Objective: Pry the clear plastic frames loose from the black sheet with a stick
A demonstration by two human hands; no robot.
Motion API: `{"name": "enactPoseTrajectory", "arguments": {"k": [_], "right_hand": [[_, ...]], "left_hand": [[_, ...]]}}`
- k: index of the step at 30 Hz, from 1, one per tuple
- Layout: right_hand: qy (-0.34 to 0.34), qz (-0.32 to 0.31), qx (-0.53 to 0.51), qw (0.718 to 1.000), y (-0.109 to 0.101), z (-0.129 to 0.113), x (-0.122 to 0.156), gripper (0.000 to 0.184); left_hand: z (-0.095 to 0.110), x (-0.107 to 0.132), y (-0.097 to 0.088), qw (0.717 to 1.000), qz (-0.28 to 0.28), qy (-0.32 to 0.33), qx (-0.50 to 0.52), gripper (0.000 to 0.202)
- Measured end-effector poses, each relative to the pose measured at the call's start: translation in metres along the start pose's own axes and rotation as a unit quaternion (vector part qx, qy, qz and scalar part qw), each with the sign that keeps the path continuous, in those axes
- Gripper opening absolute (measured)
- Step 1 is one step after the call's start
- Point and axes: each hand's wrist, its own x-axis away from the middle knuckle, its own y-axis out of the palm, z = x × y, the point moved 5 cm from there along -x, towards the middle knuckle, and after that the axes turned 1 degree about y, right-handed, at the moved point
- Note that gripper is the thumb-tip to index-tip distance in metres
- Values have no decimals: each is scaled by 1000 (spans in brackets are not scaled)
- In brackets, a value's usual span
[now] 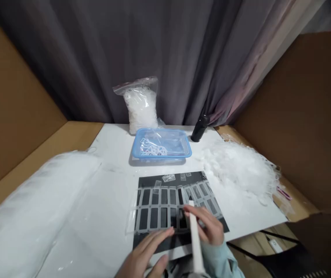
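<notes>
A clear plastic sheet of rectangular frames lies on a black mat near the table's front. My left hand rests flat on the sheet's near edge, fingers stretched out. My right hand is closed round a white pen-like tool, whose tip touches the sheet's right half. A few loose clear pieces lie on the mat's far edge.
A blue tray with clear plastic scraps sits behind the mat. Behind it stand a bag of white pieces and a black bottle. A heap of white offcuts lies right; stacked clear sheets lie left.
</notes>
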Motion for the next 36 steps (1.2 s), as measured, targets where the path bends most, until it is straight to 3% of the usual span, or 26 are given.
{"name": "enactPoseTrajectory", "arguments": {"k": [3,6,10,13,18,24,26,29,32,36], "right_hand": [[56,46,-4,997,-36,11,15,26],[121,58,-23,991,-59,18,34,24],[205,63,-61,975,-67,26,51,21],[244,45,-78,966,-60,35,48,24],[170,-43,-72,982,-48,50,20,28],[44,-141,-76,986,-38,75,-8,23],[12,-177,-89,980,-29,80,-11,23],[24,-205,-99,973,-16,86,-10,26],[46,-209,-91,973,-10,89,-6,30],[30,-222,-88,971,-8,89,-3,33]], "left_hand": [[7,-21,-3,983,-12,68,-170,46],[-1,-26,-9,968,6,58,-245,39],[-10,-14,-15,962,3,10,-272,35],[-9,-2,-14,954,-4,28,-300,31],[-6,14,-12,921,8,64,-385,33],[10,-1,-8,930,50,-16,-364,29],[22,-17,9,948,24,18,-316,37],[33,-37,42,954,-43,98,-279,58],[26,-48,63,952,-75,89,-285,69],[15,-51,71,953,-82,59,-286,69]]}}
